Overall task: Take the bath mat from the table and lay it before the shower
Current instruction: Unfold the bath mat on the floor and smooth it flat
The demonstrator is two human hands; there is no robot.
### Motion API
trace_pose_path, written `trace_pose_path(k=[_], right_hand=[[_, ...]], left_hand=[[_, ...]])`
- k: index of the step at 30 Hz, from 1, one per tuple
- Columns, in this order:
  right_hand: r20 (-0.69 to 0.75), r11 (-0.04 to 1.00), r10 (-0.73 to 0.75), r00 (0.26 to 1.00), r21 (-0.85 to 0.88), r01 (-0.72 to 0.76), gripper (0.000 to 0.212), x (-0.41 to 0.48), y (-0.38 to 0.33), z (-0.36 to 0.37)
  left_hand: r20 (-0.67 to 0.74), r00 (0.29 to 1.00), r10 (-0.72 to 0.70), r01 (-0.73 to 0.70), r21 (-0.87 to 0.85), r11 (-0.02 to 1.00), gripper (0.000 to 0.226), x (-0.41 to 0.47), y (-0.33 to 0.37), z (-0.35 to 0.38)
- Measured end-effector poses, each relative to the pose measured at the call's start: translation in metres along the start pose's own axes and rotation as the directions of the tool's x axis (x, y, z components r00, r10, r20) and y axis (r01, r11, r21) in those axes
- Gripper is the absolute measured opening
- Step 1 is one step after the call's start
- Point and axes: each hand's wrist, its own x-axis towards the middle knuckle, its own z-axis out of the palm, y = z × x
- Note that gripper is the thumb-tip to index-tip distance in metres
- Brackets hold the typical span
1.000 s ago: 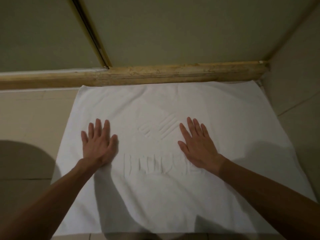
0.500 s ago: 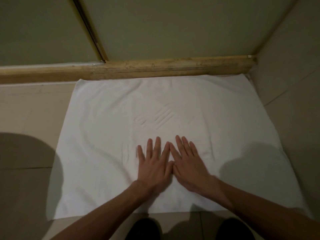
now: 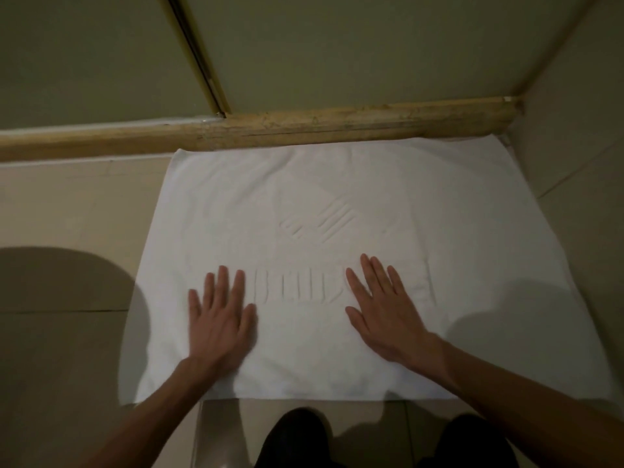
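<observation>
Bath mat [image 3: 337,197], white with a raised woven pattern, spread open on the tiled floor [image 3: 67,238] — we look straight down on it. Its far edge lies against the pale sill [image 3: 304,126] at the foot of the shower [image 3: 337,45], and its far right corner sits close to the side wall [image 3: 574,136]. Our left hand [image 3: 219,319] and right hand [image 3: 385,315] both lie palm down on the near half of the mat, well apart, fingers straight and slightly spread, gripping nothing. Dark-clothed knees [image 3: 297,437] show just this side of the near edge.

We judge the mat is already in place and the step in hand is smoothing it. To do that well we would press lightly with flat palms and sweep outward toward the left and right edges — never curling the fingers, which would bunch the cloth. We would check that the far edge runs parallel to the sill and that the soft creases near the far left corner flatten out.
</observation>
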Motion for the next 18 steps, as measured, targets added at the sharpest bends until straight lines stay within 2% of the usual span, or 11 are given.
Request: trace_pose_path(k=[5, 13, 15, 18], right_hand=[[-0.015, 1.0, 0.003, 1.0, -0.005, -0.003, 0.064, 0.0, 0.0, 0.002], [-0.004, 1.0, 0.011, 1.0, -0.004, -0.011, 0.065, 0.001, -0.001, 0.002], [0.005, 1.0, 0.012, 1.0, -0.011, -0.012, 0.065, 0.001, -0.001, 0.002], [0.005, 1.0, 0.016, 1.0, -0.003, -0.016, 0.066, 0.0, -0.001, 0.001]], left_hand=[[-0.007, 0.993, -0.121, 0.121, -0.008, 0.993, 0.066, -0.011, -0.044, -0.005], [0.031, 0.991, -0.134, 0.135, -0.031, 0.99, 0.071, -0.019, -0.059, -0.012], [0.033, 0.994, -0.103, 0.105, -0.059, 0.993, 0.069, -0.019, -0.048, -0.015], [0.034, 0.999, 0.021, -0.018, -0.095, 0.995, 0.067, -0.025, -0.016, -0.011]])
